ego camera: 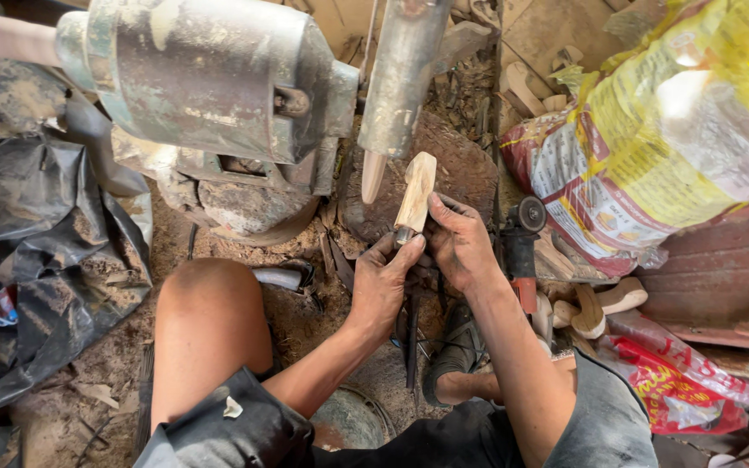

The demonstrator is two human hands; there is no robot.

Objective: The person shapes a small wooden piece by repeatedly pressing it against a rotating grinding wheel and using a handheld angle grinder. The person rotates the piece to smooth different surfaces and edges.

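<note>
Below the worn grey-green metal motor housing (210, 78), both hands close around one pale carved wooden handle (415, 191); the left hand (383, 282) pinches its lower end, the right hand (459, 243) wraps beside it; its upper end stands just beside a tapered wooden spindle tip (373, 176); a yellow printed plastic sack (669, 139) lies to the right.

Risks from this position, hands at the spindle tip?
1. Both hands hold the wooden handle right beside the pointed spindle tip; a slip could bring fingers onto it.
2. The bare knee sits close under the motor housing.
3. Loose wooden pieces and an angle grinder crowd the right forearm.
</note>
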